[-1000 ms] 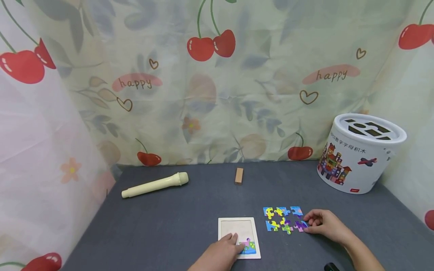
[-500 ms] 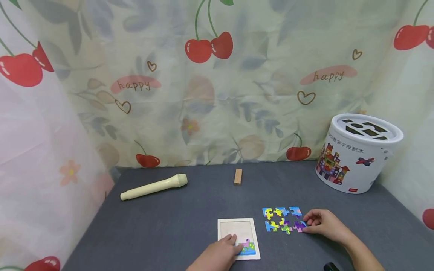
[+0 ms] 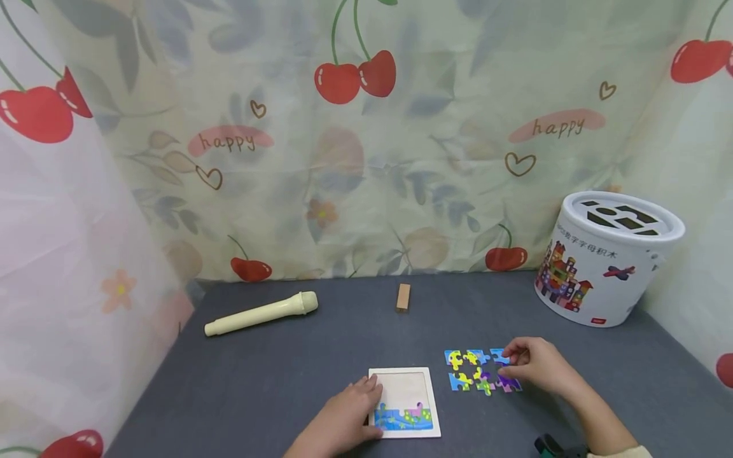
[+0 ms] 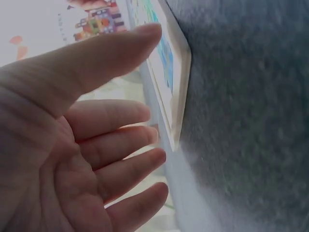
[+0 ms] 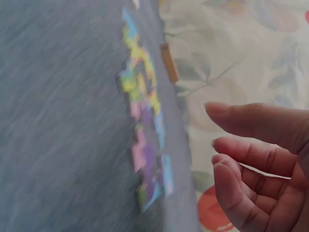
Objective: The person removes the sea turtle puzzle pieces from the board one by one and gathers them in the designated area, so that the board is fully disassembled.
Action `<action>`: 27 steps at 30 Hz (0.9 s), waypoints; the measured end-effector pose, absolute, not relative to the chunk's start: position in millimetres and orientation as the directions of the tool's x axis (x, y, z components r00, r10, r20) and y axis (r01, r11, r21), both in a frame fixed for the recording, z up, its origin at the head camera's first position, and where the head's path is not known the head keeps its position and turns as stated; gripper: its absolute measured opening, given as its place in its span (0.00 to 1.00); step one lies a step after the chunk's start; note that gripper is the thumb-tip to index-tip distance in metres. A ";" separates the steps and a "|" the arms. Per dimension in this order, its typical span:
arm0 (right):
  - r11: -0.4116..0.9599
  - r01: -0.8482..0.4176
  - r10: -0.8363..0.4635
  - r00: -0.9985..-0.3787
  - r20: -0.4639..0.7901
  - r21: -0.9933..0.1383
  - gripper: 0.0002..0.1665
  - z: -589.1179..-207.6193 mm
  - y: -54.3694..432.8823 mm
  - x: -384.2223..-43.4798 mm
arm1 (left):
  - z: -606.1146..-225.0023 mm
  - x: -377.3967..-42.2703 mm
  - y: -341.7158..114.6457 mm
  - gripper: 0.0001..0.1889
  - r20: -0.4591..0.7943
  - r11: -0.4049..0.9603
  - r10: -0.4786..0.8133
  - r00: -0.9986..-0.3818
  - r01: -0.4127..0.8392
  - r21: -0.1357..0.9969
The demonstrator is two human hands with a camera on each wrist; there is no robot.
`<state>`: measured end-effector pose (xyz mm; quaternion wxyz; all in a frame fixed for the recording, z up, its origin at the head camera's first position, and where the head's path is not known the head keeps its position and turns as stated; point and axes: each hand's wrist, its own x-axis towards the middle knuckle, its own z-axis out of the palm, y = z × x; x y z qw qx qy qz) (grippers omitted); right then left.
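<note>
From the head view, the left hand (image 3: 345, 411) lies along the left rim of a white-framed jigsaw tray (image 3: 431, 401), near the front of the dark counter (image 3: 338, 350). Bottom of the tray has a strip of fitted pieces (image 3: 395, 420), mostly blue; the upper part shows bare backing. Just right of it sit the loose jigsaw pieces (image 3: 484, 385) in two rough rows, with the right hand (image 3: 537, 366) over their right end. Can't tell from here if its fingertips touch one. Further back: a cream toy microphone (image 3: 260, 316), a small wooden block (image 3: 403, 298) and a printed block bucket (image 3: 607, 261).

Left wrist view: that grip is spread and relaxed, nothing pinched, thumb passing in front of the tray. My worry is that it's a light steadying touch at best, so a firm push on a piece could make the tray skate or twist.

Right wrist view: thumb and fingertips are curved but apart, and I see no piece between them. The loose pieces are blurry and nearly edge-on. They look thin and flat to the counter, so I'd guess a clumsy pinch slides one instead of lifting it. They're packed close too, so a stray fingertip could shove the neighbours out of line.
</note>
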<state>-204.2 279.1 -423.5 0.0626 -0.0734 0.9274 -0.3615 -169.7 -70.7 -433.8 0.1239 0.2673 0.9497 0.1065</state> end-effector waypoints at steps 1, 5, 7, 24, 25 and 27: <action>0.722 -0.109 -0.196 -0.979 -0.051 -0.683 0.18 -422.0 277.1 -205.0 | -433.9 -170.3 -72.4 0.34 -0.172 0.830 0.539 -0.825 0.485 0.276; 0.696 -0.142 -0.240 -0.970 -0.042 -0.704 0.18 -417.9 266.7 -209.0 | -434.0 -171.7 -78.8 0.35 -0.166 0.815 0.547 -0.820 0.477 0.328; 0.681 -0.156 -0.264 -0.964 -0.041 -0.715 0.18 -416.4 260.5 -210.9 | -433.9 -171.1 -81.4 0.36 -0.156 0.811 0.548 -0.821 0.477 0.338; 0.549 -0.379 -0.480 -0.873 0.090 -0.745 0.18 -419.5 206.7 -222.6 | -436.6 -172.7 -88.5 0.37 -0.149 0.787 0.565 -0.812 0.475 0.394; 0.539 -0.390 -0.495 -0.864 0.093 -0.747 0.18 -420.0 202.5 -222.2 | -436.7 -172.5 -88.4 0.37 -0.147 0.787 0.565 -0.812 0.476 0.393; 0.530 -0.390 -0.515 -0.853 0.080 -0.753 0.17 -421.5 192.2 -220.7 | -437.1 -172.1 -87.7 0.37 -0.134 0.783 0.570 -0.811 0.486 0.388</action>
